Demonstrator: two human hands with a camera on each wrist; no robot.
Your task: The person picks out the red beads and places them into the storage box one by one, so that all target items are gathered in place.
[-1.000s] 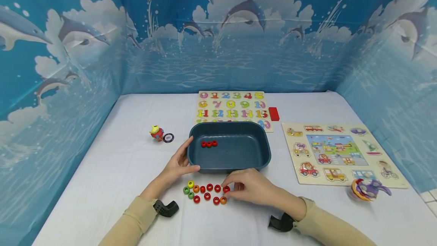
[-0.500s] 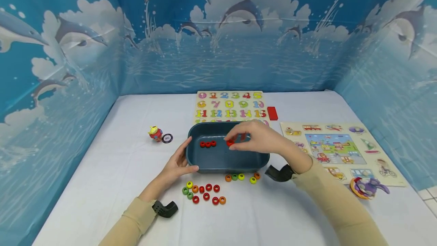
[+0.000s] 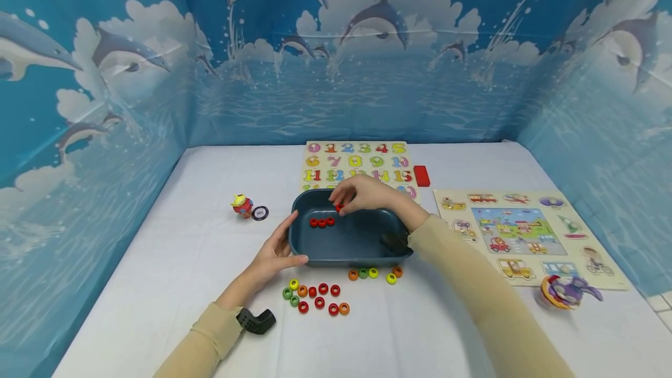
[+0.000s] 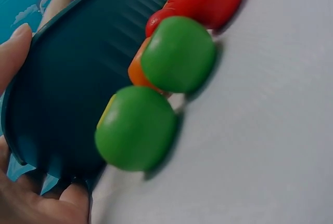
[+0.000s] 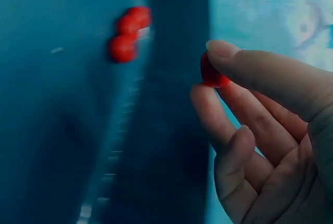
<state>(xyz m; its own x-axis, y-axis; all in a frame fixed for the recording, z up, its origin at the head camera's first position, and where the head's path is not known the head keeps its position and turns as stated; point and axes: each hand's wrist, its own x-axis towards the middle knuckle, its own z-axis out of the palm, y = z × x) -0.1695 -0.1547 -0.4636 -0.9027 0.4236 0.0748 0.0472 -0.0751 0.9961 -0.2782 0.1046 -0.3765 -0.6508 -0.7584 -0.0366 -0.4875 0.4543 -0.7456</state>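
A dark blue plastic tray [image 3: 357,252] stands mid-table with a short row of red beads [image 3: 322,223] inside, near its left end. My left hand [image 3: 270,252] grips the tray's front left corner, thumb at the front and fingers along the left side. Over the tray, to the right of that row, my right hand [image 3: 364,192] pinches a single red bead [image 5: 210,73] between thumb and fingertips. In front of the tray lie several loose beads in red, orange, yellow and green, among them a green bead [image 4: 136,129] close to the left wrist camera.
More orange, green and yellow beads lie along the tray's front, including a yellow bead [image 3: 391,279]. Behind it are a number puzzle board [image 3: 357,161] and a red block [image 3: 422,176]. A vehicle puzzle [image 3: 517,232] and purple toy [image 3: 566,293] are right; a small figure [image 3: 242,206] is left.
My right hand has picked up a red bead in front of the tray, carried it over the tray, then moved left toward the row. My left hand stays at the tray's corner.
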